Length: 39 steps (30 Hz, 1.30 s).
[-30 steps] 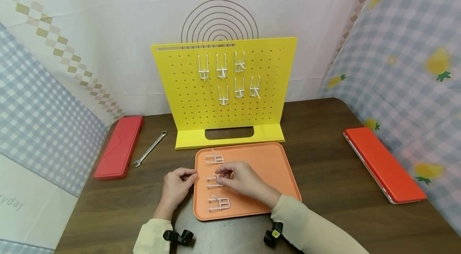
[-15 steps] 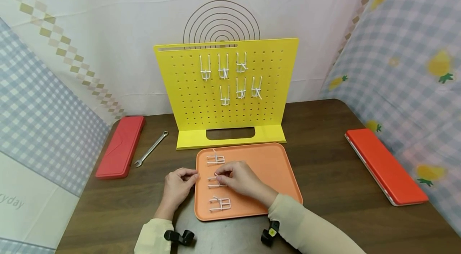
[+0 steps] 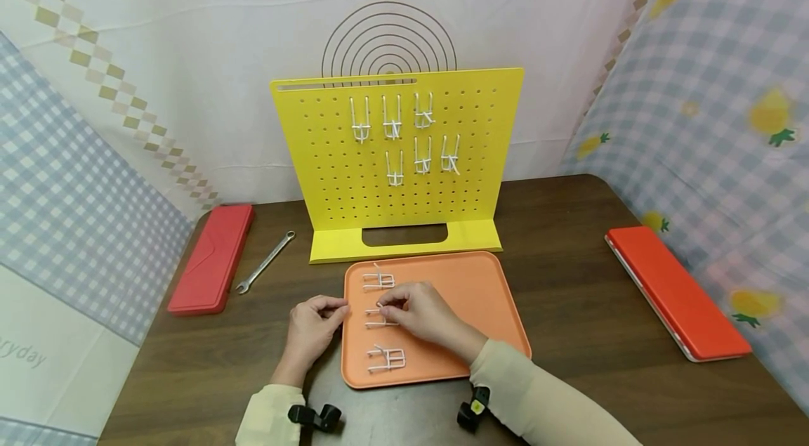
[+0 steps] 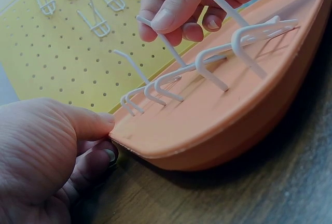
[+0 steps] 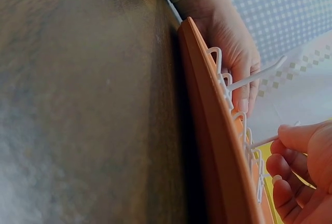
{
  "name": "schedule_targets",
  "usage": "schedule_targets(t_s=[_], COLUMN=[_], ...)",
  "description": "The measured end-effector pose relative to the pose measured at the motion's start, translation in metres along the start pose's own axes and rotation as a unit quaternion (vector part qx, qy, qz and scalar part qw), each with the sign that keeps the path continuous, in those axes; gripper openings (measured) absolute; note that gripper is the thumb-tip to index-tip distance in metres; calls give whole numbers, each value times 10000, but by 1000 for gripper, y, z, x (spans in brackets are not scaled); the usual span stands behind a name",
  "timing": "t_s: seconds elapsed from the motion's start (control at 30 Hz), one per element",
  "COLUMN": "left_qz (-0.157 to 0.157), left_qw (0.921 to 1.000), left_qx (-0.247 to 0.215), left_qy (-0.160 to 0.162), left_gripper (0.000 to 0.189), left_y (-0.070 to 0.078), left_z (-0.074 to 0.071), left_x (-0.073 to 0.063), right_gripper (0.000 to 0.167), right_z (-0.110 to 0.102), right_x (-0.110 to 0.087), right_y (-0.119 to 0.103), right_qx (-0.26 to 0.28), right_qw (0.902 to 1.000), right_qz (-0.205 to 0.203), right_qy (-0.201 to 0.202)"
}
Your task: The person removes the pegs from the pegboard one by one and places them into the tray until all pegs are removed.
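Observation:
Three white wire pegboard hooks lie in a column along the left side of an orange tray [image 3: 458,284]. My right hand [image 3: 420,316] pinches the upright prong of the middle hook [image 3: 380,324] between thumb and fingertips. In the left wrist view that prong [image 4: 171,50] rises from the hook's wire frame, which is low over the tray. The far hook [image 3: 379,281] and the near hook [image 3: 387,359] lie untouched on either side. My left hand [image 3: 310,333] grips the tray's left rim, thumb on top and fingers curled below; the left wrist view shows this thumb [image 4: 96,123] closely.
Behind the tray stands a yellow pegboard [image 3: 341,186] with several white hooks mounted on it. A wrench [image 3: 265,263] and a red case [image 3: 211,260] lie to the left. Another red case [image 3: 676,291] is at the far right of the dark wooden table [image 3: 562,270].
The middle hook's visible prong ends have shifted very slightly away from me. My two hands keep nearly the same places and grips.

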State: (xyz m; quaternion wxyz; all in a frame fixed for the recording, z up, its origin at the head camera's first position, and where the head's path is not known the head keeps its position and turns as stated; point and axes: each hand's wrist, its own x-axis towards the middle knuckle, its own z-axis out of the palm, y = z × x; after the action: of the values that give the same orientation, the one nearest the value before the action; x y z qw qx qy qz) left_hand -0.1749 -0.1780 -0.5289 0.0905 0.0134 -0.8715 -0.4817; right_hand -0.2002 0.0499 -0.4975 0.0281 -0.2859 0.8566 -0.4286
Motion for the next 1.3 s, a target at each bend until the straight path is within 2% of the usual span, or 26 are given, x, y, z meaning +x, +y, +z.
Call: schedule_targets(t_s=[0.47, 0.73, 0.87, 1.0, 1.17, 1.3], left_qz=[-5, -23, -8, -27, -65, -73], left_qw=[10000, 10000, 10000, 10000, 10000, 10000], left_qx=[15, -83, -84, -63, -15, 13], left_qy=[32, -32, 7, 32, 20, 10], left_gripper=[7, 7, 7, 7, 6, 6], left_y=[1, 1, 1, 0, -1, 0], left_z=[0, -1, -1, 0, 1, 1], left_x=[0, 0, 0, 0, -1, -1], right_gripper=[9, 19, 21, 21, 16, 15], right_z=[0, -9, -29, -56, -94, -124], right_x=[0, -4, -4, 1, 11, 20], right_y=[-1, -3, -9, -6, 2, 11], right_qx=[85, -119, -218, -299, -153, -138], right_qw=[10000, 9999, 9993, 9983, 9935, 9838], right_qz=[1, 117, 290, 363, 373, 383], right_qy=[31, -33, 35, 353, 1067, 1747])
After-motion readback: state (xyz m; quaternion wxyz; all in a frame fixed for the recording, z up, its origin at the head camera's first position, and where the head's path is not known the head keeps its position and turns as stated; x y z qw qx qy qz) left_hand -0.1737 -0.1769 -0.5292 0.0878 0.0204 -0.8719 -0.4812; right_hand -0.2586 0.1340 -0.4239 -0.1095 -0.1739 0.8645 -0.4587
